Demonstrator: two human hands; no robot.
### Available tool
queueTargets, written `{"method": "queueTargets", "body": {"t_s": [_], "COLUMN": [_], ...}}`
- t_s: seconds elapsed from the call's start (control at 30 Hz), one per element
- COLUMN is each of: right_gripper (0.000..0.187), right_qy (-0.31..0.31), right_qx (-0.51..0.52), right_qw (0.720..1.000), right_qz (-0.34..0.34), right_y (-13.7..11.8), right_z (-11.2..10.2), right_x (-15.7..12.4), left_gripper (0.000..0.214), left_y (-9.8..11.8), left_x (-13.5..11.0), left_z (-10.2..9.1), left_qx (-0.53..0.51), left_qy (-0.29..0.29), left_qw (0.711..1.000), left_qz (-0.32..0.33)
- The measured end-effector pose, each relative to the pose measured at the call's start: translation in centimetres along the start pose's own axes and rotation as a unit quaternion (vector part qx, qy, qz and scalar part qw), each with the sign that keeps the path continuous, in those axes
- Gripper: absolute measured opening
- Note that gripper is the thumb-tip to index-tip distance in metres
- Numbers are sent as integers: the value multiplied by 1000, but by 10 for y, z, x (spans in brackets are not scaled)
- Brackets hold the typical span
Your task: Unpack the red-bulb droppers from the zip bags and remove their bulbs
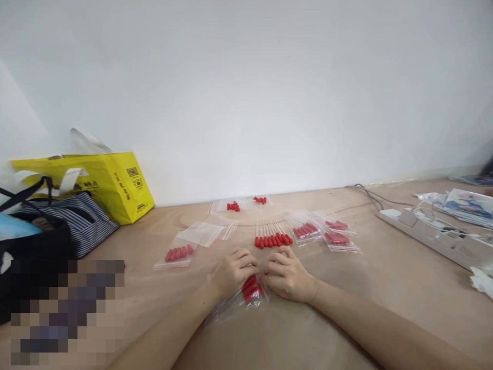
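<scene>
Close in front of me, a clear zip bag (pixel 234 303) with several red-handled pieces (pixel 252 289) inside is pinched at its upper edge. My left hand (pixel 235 270) has its fingers curled over the bag's left part. On the other side, my right hand (pixel 287 275) grips the bag's top right, knuckles up. Just beyond my hands lies a row of loose thin pale sticks with red bulb-shaped handles (pixel 272 240), handles toward me. A filled zip bag (pixel 179 254) rests to the left, near flat zip bags (pixel 202 234).
Filled zip bags (pixel 306 230) lie right of the row, with others (pixel 337 239) farther right. Two more (pixel 233 206) are by the wall. A yellow shopping bag (pixel 131 190) and striped bag (pixel 90 221) stand left. At right sits a white power strip (pixel 427 236) with cables.
</scene>
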State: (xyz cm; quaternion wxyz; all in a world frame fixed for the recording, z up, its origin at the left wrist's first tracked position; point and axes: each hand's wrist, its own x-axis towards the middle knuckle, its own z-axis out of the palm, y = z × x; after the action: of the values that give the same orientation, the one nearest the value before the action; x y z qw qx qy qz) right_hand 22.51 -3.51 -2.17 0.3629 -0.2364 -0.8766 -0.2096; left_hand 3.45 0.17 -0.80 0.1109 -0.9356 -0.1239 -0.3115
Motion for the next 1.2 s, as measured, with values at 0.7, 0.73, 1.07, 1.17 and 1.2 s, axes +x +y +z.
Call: {"method": "queueTargets", "body": {"t_s": [0.7,0.73,1.07,1.17,1.2], "right_gripper": [21,21,22,21,20], "right_qy": [20,20,12,14,14], "right_qx": [-16,-16,-10,-7,-5], "right_qw": [1000,1000,1000,1000,1000], "right_qz": [-13,-14,-11,-18,-20], "right_y": [-1,-1,-1,0,0], "right_z": [-1,-1,0,1,2], "right_x": [1,1,-1,-2,-2], "left_gripper": [20,19,15,17,18], "left_y": [-1,-1,-2,-1,-1], "left_x": [-1,-1,0,0,0], "left_z": [-4,-4,-4,-2,-2], "left_qx": [19,17,3,-5,-9], "left_qy": [17,17,1,0,-2], "left_qw": [1000,1000,1000,1000,1000], "left_qz": [7,7,0,-5,-9]}}
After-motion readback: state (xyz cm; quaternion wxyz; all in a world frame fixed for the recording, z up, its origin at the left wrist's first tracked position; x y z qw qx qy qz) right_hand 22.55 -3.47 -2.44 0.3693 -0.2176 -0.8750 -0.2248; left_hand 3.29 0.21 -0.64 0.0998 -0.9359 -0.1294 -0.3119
